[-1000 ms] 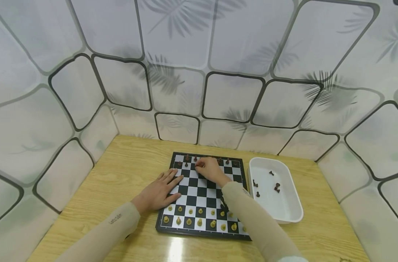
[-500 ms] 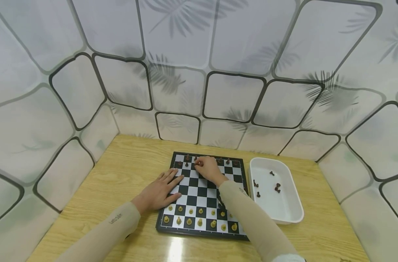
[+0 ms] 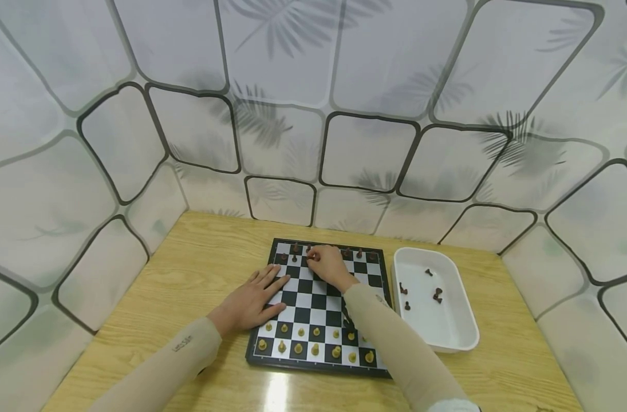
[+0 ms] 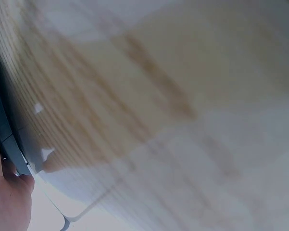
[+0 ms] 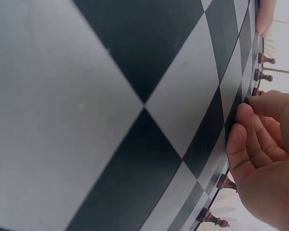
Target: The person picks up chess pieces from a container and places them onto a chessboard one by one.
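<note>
A chessboard lies on the table, with yellow pieces in two rows at its near side and dark brown pieces along its far side. My left hand rests on the board's left edge, fingers spread. Over the far rows, my right hand pinches a small dark brown piece at the board. The right wrist view shows my right hand with curled fingers, its fingertips low at the board beside standing brown pieces. In the left wrist view, part of my left hand touches the dark board edge.
A white tray right of the board holds several loose brown pieces. A dark object lies on the board's right side, partly under my right sleeve. A patterned curtain or wall stands behind the wooden table.
My right hand has shifted very slightly left at the board's far side, and its forearm has moved a little left. My left hand has stayed on the board's edge.
</note>
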Demonstrator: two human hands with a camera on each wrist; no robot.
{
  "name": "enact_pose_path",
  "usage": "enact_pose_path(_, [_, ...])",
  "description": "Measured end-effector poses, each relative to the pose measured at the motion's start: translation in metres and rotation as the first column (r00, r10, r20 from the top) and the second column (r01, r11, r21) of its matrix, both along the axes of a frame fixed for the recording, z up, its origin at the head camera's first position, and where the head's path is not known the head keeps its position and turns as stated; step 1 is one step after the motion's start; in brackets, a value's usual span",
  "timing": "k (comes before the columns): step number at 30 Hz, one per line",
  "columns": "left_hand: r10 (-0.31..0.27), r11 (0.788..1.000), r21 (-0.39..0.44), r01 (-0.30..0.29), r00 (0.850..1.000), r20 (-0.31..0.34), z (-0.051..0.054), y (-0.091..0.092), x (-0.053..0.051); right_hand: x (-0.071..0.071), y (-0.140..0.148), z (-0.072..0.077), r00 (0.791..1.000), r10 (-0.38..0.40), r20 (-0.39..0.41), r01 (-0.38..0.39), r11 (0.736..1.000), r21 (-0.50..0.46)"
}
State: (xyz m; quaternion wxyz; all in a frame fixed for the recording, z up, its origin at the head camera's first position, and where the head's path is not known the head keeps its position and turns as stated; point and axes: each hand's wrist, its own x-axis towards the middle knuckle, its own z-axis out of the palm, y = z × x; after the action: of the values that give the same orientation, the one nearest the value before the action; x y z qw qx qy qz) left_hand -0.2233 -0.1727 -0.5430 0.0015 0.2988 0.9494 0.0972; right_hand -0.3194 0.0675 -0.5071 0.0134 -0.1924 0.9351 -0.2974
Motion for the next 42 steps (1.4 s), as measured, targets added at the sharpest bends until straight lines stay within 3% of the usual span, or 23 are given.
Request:
enact_pose_path(7, [0.004,1.000,0.000,-0.004,1.000,0.012,0.002,0.000,0.001,0.002,0.008,0.012,1.000,0.023,0.020,-0.022,0.999,-0.049])
enact_pose_path(16, [-0.008,1.000,0.012,0.008,1.000,-0.001,0.003,0.001,0.001,0.009,0.046,0.045,0.990,-0.047,0.129,0.068,0.985,-0.157])
enact_pose_path(22, [-0.007,1.000,0.004,0.007,1.000,-0.003,0.004,0.000,0.001,0.014,0.090,0.063,0.993,-0.082,0.080,0.094,0.982,-0.166])
enact_pose_path(33, [0.001,1.000,-0.008,-0.001,1.000,0.001,0.004,-0.001,0.002,0.021,0.179,0.066,0.982,-0.184,0.041,0.188,0.968,-0.165])
enact_pose_path(42, [-0.001,1.000,0.003,0.001,1.000,0.016,0.005,0.001,0.002,0.025,0.221,0.058,0.975,-0.209,0.069,0.216,0.969,-0.122])
